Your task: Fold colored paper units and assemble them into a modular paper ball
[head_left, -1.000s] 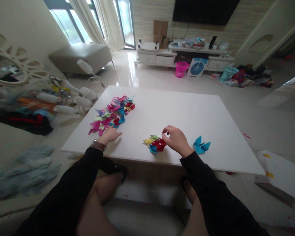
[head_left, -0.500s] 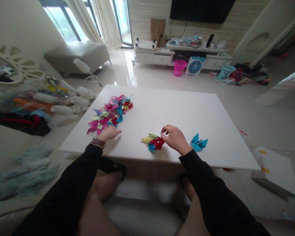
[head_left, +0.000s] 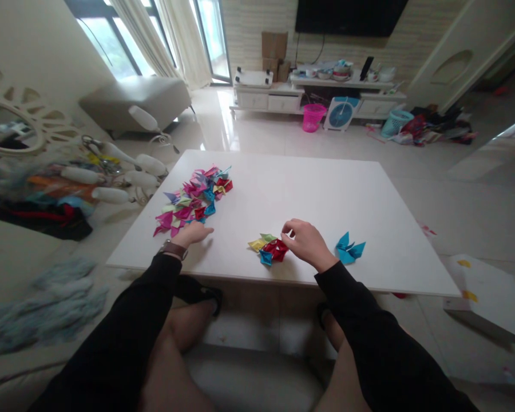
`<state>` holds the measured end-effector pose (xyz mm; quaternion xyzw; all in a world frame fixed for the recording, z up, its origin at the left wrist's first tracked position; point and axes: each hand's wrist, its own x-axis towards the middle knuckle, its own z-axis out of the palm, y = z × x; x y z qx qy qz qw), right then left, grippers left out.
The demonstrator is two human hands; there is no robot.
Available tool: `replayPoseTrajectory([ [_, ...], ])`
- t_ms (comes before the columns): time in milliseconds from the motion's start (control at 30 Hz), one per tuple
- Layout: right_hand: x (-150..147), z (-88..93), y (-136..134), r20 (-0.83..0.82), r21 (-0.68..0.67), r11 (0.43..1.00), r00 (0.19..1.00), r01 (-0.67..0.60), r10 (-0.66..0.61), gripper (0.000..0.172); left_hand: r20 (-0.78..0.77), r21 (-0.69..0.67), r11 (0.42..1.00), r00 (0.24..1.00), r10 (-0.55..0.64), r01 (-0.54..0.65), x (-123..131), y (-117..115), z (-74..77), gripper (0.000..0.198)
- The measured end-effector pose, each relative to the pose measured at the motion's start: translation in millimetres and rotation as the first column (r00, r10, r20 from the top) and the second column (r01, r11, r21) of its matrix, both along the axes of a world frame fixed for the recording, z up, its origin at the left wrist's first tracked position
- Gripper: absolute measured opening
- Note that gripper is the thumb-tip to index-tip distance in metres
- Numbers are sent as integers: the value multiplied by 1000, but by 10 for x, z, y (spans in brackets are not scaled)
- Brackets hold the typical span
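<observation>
Adjoining red origami (head_left: 276,250) — curled right hand (head_left: 306,242)

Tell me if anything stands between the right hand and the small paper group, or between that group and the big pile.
Nothing visible stands between the right hand and the small group. Toward the big pile, only the left hand, at the pile's near edge, is partly in the way.

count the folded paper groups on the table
3: a large pile at the left hand, a small cluster by the right hand, and blue folded paper to its right. Some pieces may be hidden.
</observation>
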<state>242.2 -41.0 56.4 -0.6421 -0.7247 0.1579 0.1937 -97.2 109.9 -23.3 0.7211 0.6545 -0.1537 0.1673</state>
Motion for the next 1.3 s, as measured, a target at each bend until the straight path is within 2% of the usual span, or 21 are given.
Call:
replayPoseTrajectory([
  [300, -14, -12, -8, 21, -25, 1000, 1000, -12, 12, 11, -45, -76, 995, 997, 63, -66, 36, -47, 35, 65],
  [567, -15, -1, -11, 24, -45, 999, 1000, -14, 15, 13, -40, -109, 993, 998, 44, -48, 86, -106, 119, 70],
  [967, -42, -24, -15, 45, -77, 997, 998, -28, 32, 12, -29, -41, 998, 999, 45, -46, 103, -130, 107, 75],
  [1300, -52, 4, -23, 60, -96, 995, 997, -34, 40, 15, -22, -76, 997, 999, 27, -28, 128, -151, 181, 73],
])
